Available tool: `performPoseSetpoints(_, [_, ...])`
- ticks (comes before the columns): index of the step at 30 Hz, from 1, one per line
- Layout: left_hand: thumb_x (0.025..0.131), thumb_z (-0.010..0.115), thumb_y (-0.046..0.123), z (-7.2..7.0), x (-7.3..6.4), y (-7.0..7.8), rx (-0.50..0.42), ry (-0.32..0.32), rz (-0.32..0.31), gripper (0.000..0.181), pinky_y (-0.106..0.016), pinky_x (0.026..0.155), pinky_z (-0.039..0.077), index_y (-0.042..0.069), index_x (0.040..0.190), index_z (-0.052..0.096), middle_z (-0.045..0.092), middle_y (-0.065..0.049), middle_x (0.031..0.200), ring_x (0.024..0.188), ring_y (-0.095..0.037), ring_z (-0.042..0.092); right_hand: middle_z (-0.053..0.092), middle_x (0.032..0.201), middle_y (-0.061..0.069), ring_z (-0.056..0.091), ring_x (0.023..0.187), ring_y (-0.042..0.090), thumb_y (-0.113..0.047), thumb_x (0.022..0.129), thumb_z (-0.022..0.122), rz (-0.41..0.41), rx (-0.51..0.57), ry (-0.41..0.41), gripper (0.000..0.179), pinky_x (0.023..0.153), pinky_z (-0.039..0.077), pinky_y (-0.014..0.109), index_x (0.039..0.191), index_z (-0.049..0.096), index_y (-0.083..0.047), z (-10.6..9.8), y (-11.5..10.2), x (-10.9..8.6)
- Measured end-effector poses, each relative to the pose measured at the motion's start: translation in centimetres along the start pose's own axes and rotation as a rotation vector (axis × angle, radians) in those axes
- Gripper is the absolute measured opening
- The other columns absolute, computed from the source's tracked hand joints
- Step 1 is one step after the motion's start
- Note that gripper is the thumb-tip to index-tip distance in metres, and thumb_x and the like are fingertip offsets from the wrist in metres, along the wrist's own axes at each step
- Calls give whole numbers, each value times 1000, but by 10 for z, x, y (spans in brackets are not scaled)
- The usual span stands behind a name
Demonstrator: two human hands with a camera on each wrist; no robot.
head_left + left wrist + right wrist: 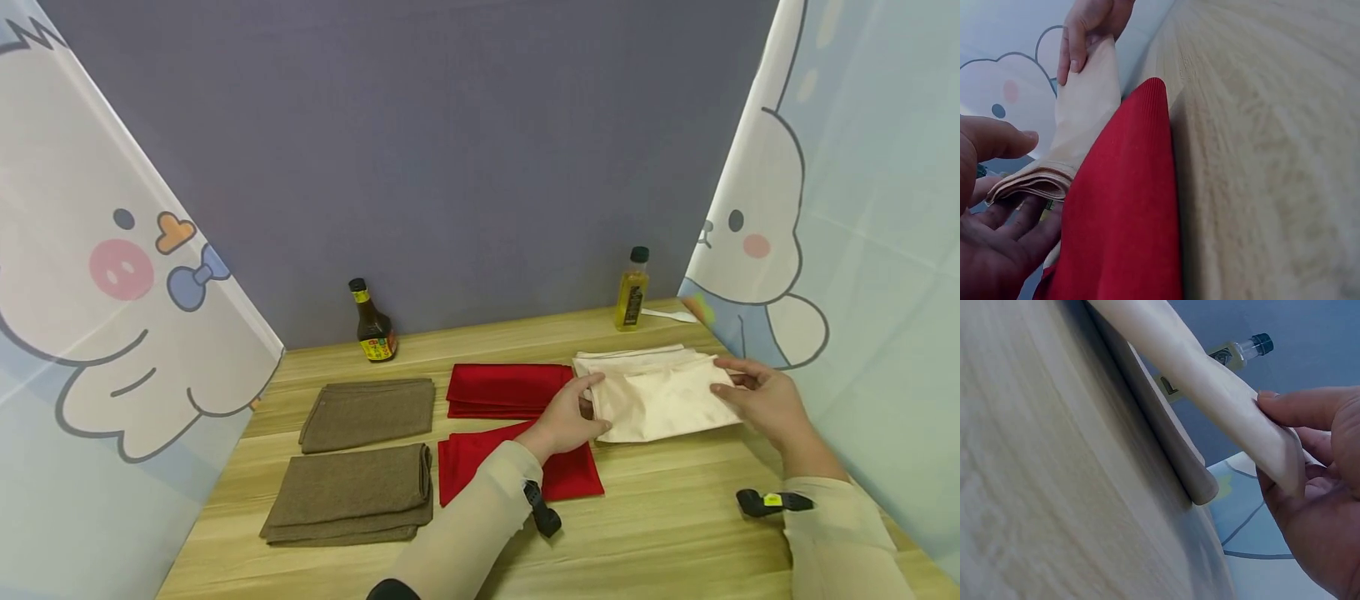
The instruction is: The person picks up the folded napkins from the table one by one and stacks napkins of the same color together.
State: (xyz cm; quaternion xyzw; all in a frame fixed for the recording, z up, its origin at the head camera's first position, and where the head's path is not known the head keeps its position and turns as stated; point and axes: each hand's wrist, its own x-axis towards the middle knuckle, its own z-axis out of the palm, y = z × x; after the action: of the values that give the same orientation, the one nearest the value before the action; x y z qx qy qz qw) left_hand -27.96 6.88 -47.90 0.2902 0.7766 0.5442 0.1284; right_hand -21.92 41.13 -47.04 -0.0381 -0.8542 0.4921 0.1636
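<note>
Folded cream cloth point(663, 404) is at R side of the bench point(660, 525), raised off it, w/ one hand at each end. R hand point(768, 406) pinches the R end: thumb on one face, fingers bent behind the other, clamped on the fabric, as the R wrist cam shows. L hand point(566, 417) is at the L end: fingers reach under the layered edge & touch it, thumb held well apart from them, so no tight grip there; the fold layers show at that end in L wrist view. A 2nd cream cloth point(611, 362) lies flat on the bench just behind/under the held one; a gap b/w the two shows in R wrist view. Immed. left are 2 folded red cloths: far one point(506, 387) lies left of the L hand, near one point(576, 475) is partly hidden under the L forearm & fills the mid of L wrist view. Further left, 2 folded brown cloths, the back one point(371, 414) & the front one point(352, 487), one behind the other, apart from the red. At the rear of the bench: dark sauce bottle point(377, 329) w/ black cap & yellow label, upright, behind the brown pair; oil bottle point(632, 296) w/ dark green cap, upright, behind the cream cloths; white utensil point(671, 316) lying just right of it, exact type unclear. Grey backdrop point(450, 167) behind, cartoon-print panels either side. Both sleeves are pale, w/ black straps at the wrists.
</note>
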Motion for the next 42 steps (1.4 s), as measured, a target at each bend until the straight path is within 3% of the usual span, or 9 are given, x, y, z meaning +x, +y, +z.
performPoseSetpoints(4, [88, 82, 4, -2, 2, 0, 42, 19, 24, 85, -22, 79, 54, 20, 161, 41, 48, 5, 146, 99, -3, 59, 57, 121, -22, 52, 103, 0, -14, 96, 79, -40, 60, -47, 52, 75, 50, 11, 143, 60, 2, 1, 2, 3])
performPoseSetpoints(8, [89, 81, 5, -4, 5, 0, 90, 35, 36, 88, -21, 81, 53, 21, 163, 37, 45, 4, 151, 101, -4, 58, 56, 126, -25, 52, 105, 0, -7, 97, 76, -62, 90, -83, 55, 78, 50, 11, 146, 55, 6, 2, 2, 6])
performPoseSetpoints(16, [91, 76, 1, -8, 7, -3, 66, 78, 14, 83, -22, 67, 50, 18, 163, 37, 50, 6, 129, 86, -5, 54, 59, 116, -15, 52, 100, 2, -6, 97, 75, -47, 58, -82, 52, 72, 51, 14, 144, 58, 5, 0, -2, 17])
performPoseSetpoints(23, [94, 73, 0, -8, 12, -4, 39, 129, 35, 74, -22, 60, 45, 16, 160, 42, 52, -3, 112, 75, -5, 50, 59, 115, -10, 51, 101, 3, -8, 96, 77, -24, 46, -79, 54, 71, 51, 15, 144, 58, 4, 0, -5, 27])
performPoseSetpoints(32, [97, 73, 2, -7, 18, -8, -60, 243, 1, 58, -25, 62, 54, 23, 149, 57, 54, 2, 138, 91, -8, 64, 62, 113, -11, 54, 101, 3, -3, 94, 76, -22, 85, -47, 54, 72, 52, 14, 145, 58, 3, 3, -11, 44])
performPoseSetpoints(36, [99, 70, 6, -9, 20, -9, -32, 235, -21, 60, -25, 63, 54, 23, 153, 53, 54, 4, 139, 89, -6, 62, 65, 109, -11, 55, 99, 5, 4, 92, 75, -23, 101, -20, 54, 70, 52, 13, 143, 57, 10, 6, -22, 45])
performPoseSetpoints(42, [96, 62, 1, -9, 19, -8, -15, 200, -75, 68, -28, 63, 50, 25, 158, 47, 55, 5, 132, 92, -8, 56, 67, 107, -22, 55, 93, 4, 11, 89, 73, -27, 200, 29, 52, 68, 52, 12, 140, 60, 9, 16, 1, 54])
